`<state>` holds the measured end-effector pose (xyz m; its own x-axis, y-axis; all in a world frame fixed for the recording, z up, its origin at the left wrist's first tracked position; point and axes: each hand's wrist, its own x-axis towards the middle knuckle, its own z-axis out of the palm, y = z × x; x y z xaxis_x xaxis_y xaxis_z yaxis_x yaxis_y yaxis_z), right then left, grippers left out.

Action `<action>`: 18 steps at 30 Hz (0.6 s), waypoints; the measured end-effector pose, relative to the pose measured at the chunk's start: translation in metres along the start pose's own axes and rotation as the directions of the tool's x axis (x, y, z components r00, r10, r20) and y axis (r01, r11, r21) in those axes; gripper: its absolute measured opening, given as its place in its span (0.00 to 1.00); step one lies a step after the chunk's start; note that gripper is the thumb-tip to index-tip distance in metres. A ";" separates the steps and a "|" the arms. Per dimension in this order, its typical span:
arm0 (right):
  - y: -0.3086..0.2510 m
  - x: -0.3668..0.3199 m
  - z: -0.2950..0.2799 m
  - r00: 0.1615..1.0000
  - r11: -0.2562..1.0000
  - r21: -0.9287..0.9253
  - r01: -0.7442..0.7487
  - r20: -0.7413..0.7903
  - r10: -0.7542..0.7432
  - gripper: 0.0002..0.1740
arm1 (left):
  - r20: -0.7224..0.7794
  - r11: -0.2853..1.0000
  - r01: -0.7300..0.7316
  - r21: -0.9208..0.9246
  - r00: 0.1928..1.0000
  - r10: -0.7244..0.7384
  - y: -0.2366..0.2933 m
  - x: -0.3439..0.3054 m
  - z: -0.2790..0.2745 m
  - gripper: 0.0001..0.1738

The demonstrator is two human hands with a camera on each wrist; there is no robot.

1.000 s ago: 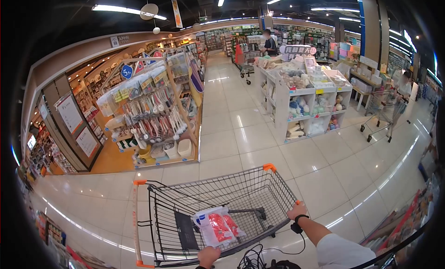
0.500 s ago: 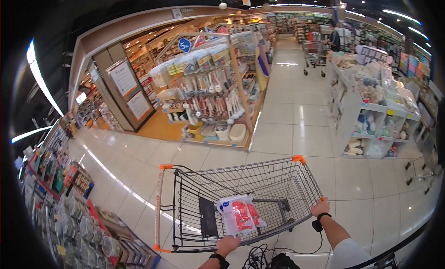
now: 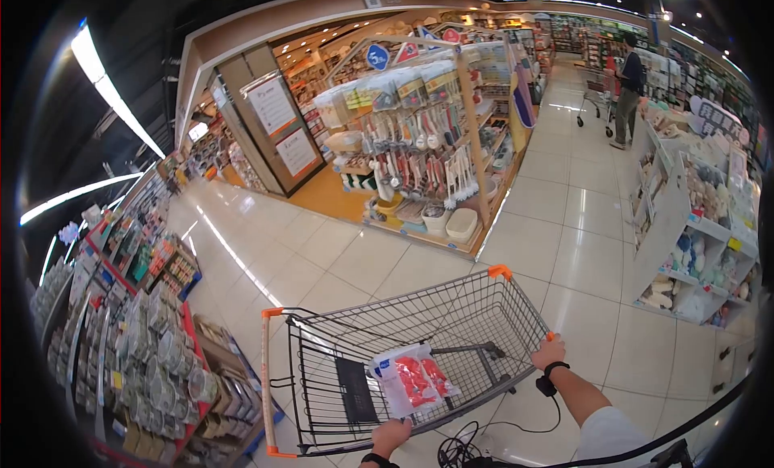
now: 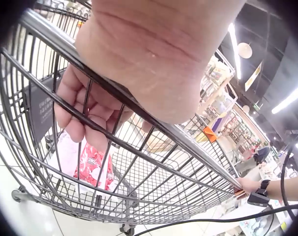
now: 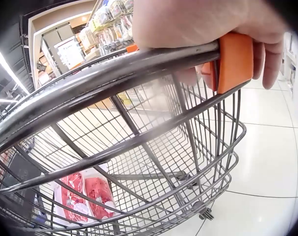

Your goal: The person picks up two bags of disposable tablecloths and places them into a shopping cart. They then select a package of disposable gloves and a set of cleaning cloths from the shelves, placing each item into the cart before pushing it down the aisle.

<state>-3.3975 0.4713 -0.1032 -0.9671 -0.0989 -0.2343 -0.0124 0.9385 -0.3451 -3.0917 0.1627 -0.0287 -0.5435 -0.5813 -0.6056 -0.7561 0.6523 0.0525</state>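
Note:
A black wire shopping cart point(image 3: 451, 307) with orange corners stands sideways at the lower middle. Inside it lies a clear packet with red contents point(image 3: 415, 381), also visible in the left wrist view. My left hand point(image 3: 391, 437) lies over the near long rim beside the packet; in the left wrist view its fingers point(image 4: 85, 110) curl down behind the bars. My right hand point(image 3: 550, 353) grips the right corner of the rim. In the right wrist view, that palm covers the orange corner cap point(image 5: 236, 64), with fingertips hanging past it.
A rack of hanging goods point(image 3: 419, 145) stands beyond the cart, a white display shelf point(image 3: 685, 250) at the right. Packed shelves point(image 3: 153, 363) line the left. A person point(image 3: 629, 89) with another cart is in the far aisle. Black cable point(image 3: 459, 448) lies by the near rim.
The view has swung left: rack and display shelf have shifted right in it, and the left-hand shelves have come into sight. Both hands have kept their places on the cart's rim.

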 end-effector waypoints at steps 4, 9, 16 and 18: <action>-0.010 0.004 -0.004 0.992 0.992 -0.042 0.122 0.019 -0.121 0.22 | -0.037 0.994 0.102 -0.051 0.994 -0.104 -0.001 -0.024 0.020 0.32; -0.005 0.000 0.002 0.979 0.977 -0.093 0.191 0.084 -0.184 0.24 | -0.067 0.970 0.185 -0.159 0.978 -0.197 0.005 -0.077 0.051 0.32; -0.003 0.014 0.001 0.937 0.936 -0.060 0.347 0.055 -0.344 0.26 | -0.164 0.910 0.244 -0.337 0.936 -0.311 0.039 -0.147 0.098 0.30; -0.019 0.039 0.007 0.927 0.917 -0.141 0.374 0.079 -0.366 0.26 | -0.102 0.854 0.306 -0.420 0.920 -0.379 0.055 -0.142 0.109 0.30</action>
<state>-3.4327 0.4471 -0.1124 -0.8722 -0.4615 -0.1622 -0.4090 0.8698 -0.2760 -3.0161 0.3345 -0.0264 -0.2500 -0.8317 -0.4958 -0.9654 0.1750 0.1932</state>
